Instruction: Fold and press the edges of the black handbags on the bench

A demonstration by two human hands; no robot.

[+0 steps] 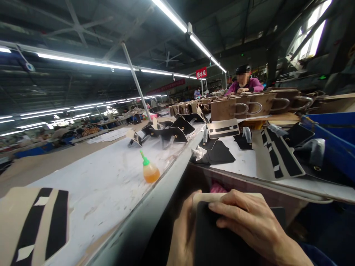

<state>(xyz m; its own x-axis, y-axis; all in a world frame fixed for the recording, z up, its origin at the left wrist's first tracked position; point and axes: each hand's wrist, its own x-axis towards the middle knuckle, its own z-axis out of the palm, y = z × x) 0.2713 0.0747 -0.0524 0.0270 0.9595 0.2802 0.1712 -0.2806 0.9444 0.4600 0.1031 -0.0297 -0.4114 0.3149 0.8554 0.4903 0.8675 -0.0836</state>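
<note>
My left hand [181, 229] grips the left edge of a bag panel [203, 236], its fingers mostly hidden behind it. The panel has a black face and a beige strip along its top, and is tilted up in front of me beside the table edge. My right hand [249, 218] lies across the upper part of the panel, fingers stretched to the left and resting on the black face. Its thumb does not show. Behind my right wrist, the corner of another dark piece [279, 216] sticks out. Some pink checked fabric [217, 188] shows just beyond the panel's top edge.
A glue bottle [151, 173] with a green nozzle stands on the white-covered table [91, 199]. Beige-and-black panels [58, 218] lie at left; black flaps [169, 133] lie farther back. Brown handbags [227, 109] line the right-hand table, near a blue crate [330, 136]. A co-worker [257, 85] sits behind them.
</note>
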